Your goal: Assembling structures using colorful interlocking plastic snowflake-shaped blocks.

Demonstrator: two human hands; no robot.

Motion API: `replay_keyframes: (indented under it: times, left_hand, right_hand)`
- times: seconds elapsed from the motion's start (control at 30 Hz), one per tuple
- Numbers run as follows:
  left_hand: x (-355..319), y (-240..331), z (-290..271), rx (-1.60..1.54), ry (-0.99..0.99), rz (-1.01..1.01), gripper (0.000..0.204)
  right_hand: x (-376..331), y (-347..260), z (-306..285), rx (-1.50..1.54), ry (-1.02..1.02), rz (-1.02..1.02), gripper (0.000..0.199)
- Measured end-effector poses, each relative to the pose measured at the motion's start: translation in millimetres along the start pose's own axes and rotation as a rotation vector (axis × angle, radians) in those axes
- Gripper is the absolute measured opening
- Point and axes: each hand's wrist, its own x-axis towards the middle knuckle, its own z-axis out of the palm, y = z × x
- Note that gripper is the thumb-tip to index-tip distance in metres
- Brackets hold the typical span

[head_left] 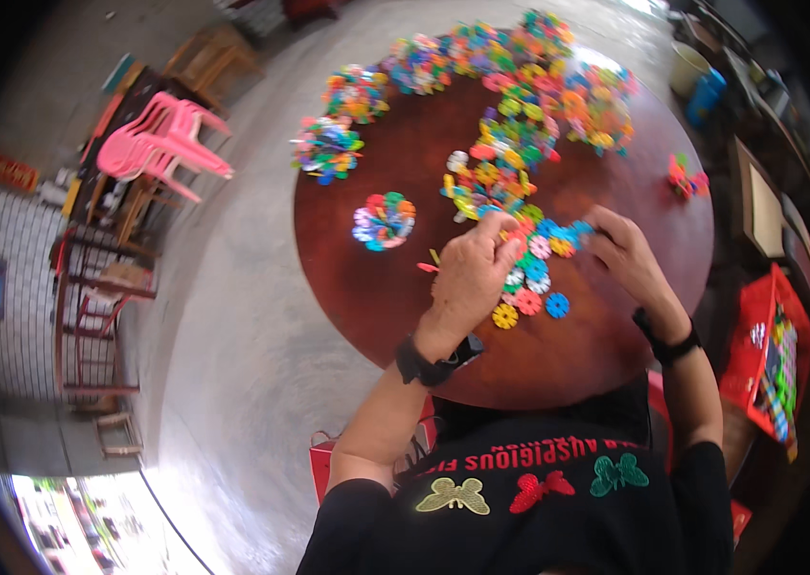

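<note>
Plastic notched snowflake discs (528,301) in many colours lie loose on a round brown table, between and below my hands. My left hand (474,268) is closed in a pinch at the edge of these discs; what sits between its fingertips is hidden. On the other side, my right hand (630,254) has its fingers curled together at a blue snowflake disc (579,231), seemingly gripping it. A yellow disc (505,316) and another blue disc (557,306) lie nearest to me. Just beyond my hands, a heap of discs (496,177) stretches toward the far side.
Several ball-shaped disc clusters (355,94) line the table's far left edge; one cluster (384,221) stands nearer. A small joined piece (686,178) lies at the right. Pink plastic chairs (160,144) stand off to the left. A red box (759,350) with colourful contents is at my right.
</note>
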Motion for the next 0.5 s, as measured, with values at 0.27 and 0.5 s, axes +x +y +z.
replay_keyframes:
  times: [0.27,0.5]
  left_hand:
    - [18,-17,36,0.335,-0.137,0.116,0.022]
    - [13,-6,39,0.217,-0.210,0.330,0.031]
  right_hand:
    - [-8,21,-1,0.217,-0.013,0.217,0.019]
    - [-14,18,5,0.301,-0.044,0.254,0.021]
